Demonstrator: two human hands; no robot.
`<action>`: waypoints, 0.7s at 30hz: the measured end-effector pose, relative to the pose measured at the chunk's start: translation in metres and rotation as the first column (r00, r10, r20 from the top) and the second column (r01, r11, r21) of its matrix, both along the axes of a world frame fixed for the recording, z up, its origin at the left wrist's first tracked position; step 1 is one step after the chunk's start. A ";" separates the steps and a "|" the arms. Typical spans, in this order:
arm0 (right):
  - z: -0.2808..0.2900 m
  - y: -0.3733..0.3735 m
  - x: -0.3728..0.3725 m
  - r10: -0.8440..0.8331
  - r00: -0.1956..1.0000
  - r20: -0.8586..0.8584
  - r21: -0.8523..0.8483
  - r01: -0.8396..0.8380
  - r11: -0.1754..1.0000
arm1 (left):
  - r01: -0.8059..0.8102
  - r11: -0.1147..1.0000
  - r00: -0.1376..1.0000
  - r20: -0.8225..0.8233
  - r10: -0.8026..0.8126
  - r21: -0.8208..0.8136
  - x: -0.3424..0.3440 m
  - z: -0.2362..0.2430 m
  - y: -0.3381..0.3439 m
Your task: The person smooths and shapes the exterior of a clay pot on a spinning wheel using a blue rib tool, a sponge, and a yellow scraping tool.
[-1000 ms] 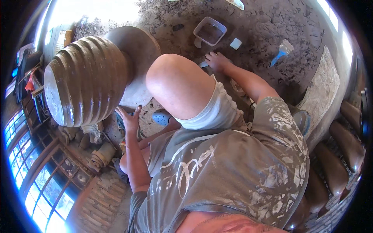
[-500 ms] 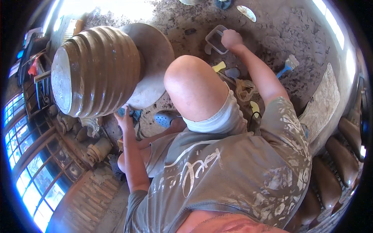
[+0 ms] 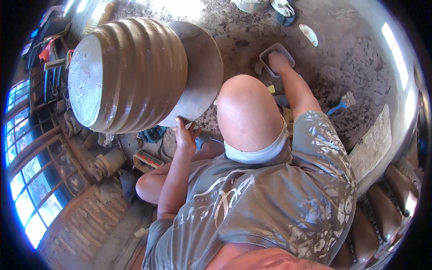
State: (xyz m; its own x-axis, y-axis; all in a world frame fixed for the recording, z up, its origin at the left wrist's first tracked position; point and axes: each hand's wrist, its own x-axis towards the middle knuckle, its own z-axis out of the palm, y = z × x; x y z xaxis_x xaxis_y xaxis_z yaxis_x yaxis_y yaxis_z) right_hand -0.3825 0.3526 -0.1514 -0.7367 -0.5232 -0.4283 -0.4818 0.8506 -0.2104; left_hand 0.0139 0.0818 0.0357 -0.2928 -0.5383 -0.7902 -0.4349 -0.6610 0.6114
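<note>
A large ribbed clay pot point(image 3: 139, 74), brown and wet-looking, stands on a round grey wheel disc point(image 3: 204, 67). My left hand point(image 3: 185, 135) is at the disc's near edge, its thumb and fingers apart and touching or almost touching the rim. It holds nothing that I can see. My right hand point(image 3: 278, 62) reaches down into a rectangular plastic tub point(image 3: 292, 60) on the floor, right of the wheel. The tub and the hand itself hide the fingers, so whether they grip anything does not show.
Beyond my right knee lie a yellow piece point(image 3: 271, 88), a blue-handled brush point(image 3: 337, 108) and a pale oval piece point(image 3: 308, 35). A bucket point(image 3: 251, 4) stands at the far edge. Dark rounded pots point(image 3: 389, 209) line the right side; a barred window point(image 3: 40, 175) is at left.
My right hand has gone from the tub's rim down into the tub. My left hand has moved from beside the pot's lower side to the disc's edge. The whole view has shifted.
</note>
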 end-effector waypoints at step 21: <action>0.400 -0.091 -0.010 0.308 0.693 0.652 -0.749 0.526 0.402 | -0.171 0.964 0.957 -0.200 0.212 0.203 0.003 -0.039 -0.003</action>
State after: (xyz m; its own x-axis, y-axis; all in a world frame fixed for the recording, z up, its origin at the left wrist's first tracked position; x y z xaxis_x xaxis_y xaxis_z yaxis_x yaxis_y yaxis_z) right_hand -0.3923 0.2617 0.2490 -0.5752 -0.8063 -0.1380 0.2174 0.0119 -0.9760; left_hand 0.0172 0.0788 -0.0037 -0.3739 -0.4544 -0.8085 -0.1587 -0.8276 0.5385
